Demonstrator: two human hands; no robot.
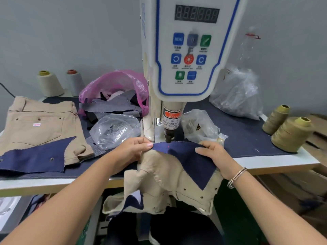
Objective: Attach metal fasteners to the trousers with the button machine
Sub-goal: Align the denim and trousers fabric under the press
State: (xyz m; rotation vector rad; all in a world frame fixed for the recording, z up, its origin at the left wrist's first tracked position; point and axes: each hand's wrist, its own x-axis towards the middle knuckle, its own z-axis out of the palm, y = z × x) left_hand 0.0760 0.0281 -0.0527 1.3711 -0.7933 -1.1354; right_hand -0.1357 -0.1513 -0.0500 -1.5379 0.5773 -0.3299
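A pair of beige trousers (164,181) with a navy fabric patch (187,156) on top hangs off the table's front edge, its upper part under the button machine's punch head (169,137). A red light dot shows on the navy patch just below the punch. My left hand (134,149) pinches the cloth's left edge. My right hand (214,154) presses and grips the patch's right side. The white button machine (187,55) with its button panel stands directly behind.
Another pair of beige trousers (39,128) with a navy piece (35,160) lies at the left. Clear bags of fasteners (115,129) (200,126) flank the machine; a pink bag of scraps (115,89) and a large clear bag (237,92) sit behind. Thread cones (290,133) stand right, with more at back left (49,84).
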